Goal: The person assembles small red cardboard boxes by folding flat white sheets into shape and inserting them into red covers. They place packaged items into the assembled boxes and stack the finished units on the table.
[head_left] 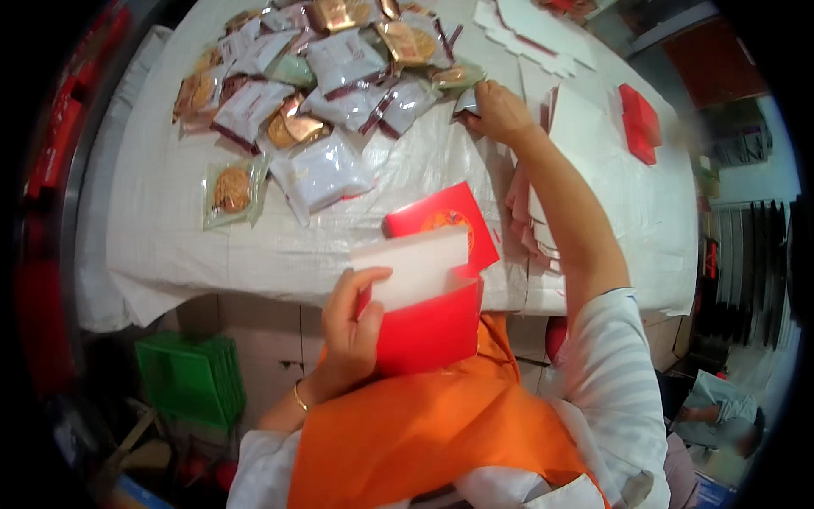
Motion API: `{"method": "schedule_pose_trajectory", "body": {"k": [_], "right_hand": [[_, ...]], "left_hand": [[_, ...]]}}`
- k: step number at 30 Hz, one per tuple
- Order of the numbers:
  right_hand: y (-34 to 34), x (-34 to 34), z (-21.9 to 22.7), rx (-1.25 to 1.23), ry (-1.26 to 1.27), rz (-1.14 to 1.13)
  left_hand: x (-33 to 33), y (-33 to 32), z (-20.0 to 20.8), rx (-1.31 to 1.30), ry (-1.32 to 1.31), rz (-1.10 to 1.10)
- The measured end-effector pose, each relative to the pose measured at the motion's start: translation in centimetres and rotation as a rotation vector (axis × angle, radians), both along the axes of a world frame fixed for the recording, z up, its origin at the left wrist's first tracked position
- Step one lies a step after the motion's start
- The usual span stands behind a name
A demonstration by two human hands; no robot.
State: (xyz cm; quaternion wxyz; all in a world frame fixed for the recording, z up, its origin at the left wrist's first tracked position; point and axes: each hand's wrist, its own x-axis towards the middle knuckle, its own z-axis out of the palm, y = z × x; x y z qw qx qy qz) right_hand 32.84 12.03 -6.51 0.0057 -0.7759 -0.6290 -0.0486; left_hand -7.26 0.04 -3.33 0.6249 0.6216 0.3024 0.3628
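My left hand (354, 327) grips a red paper box (428, 331) at my lap, its white inner flap standing up at the open top. Stretched out over the table, my right hand (500, 110) has its fingers closed on a small silvery wrapped packet (466, 103) at the right end of a heap. Beside that hand lies a clear greenish packet (459, 75). White sealed packets (344, 61) and clear ones with round golden pastries (410, 42) make up the heap. A second red box (454, 220) with a gold round print rests flat behind the held one.
A single wrapped pastry (233, 188) lies left on the white-covered table (170, 254). Stacked flat card blanks (534, 204) stand by my right forearm; red box pieces (638, 125) lie farther right. Green crates (191, 377) are on the floor at left. Another person (721, 416) is at far right.
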Motion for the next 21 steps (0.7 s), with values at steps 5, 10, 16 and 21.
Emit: {"method": "schedule_pose_trajectory", "body": {"k": [5,10,16,21], "right_hand": [[-3.9,-0.4,2.4,-0.042,0.126,-0.049],[-11.5,-2.0,8.2,0.370,0.945,-0.143],[-18.9,-13.9,15.8,0.575,1.241,0.481],[-21.2,-15.4,16.6,0.252,0.853,0.559]], "left_hand": [[0.7,0.2,0.2,0.066,-0.002,-0.027],[1.5,-0.8,-0.2,0.027,-0.067,-0.034],[1.7,-2.4,0.5,0.029,-0.038,-0.057],[1.7,-3.8,0.6,0.069,-0.074,-0.065]]}}
